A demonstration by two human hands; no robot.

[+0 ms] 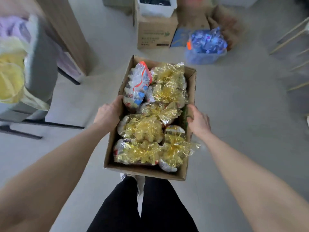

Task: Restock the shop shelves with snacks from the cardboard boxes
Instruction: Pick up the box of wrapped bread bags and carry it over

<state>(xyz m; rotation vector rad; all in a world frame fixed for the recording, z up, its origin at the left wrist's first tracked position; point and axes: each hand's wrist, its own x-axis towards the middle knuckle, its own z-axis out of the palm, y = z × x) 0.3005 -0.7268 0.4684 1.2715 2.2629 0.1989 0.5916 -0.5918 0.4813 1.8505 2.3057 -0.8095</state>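
Cardboard box (147,171), crammed with gold-cellophane snack bags (142,129), left grip (108,113) and right grip (199,123) holding its side walls

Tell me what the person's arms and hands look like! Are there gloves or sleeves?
No gloves and no sleeves in view. The left forearm and right forearm are bare, and so are the left hand and right hand. I can see no watch, bracelet or ring. Lower down, the person wears black trousers and light-coloured shoes.
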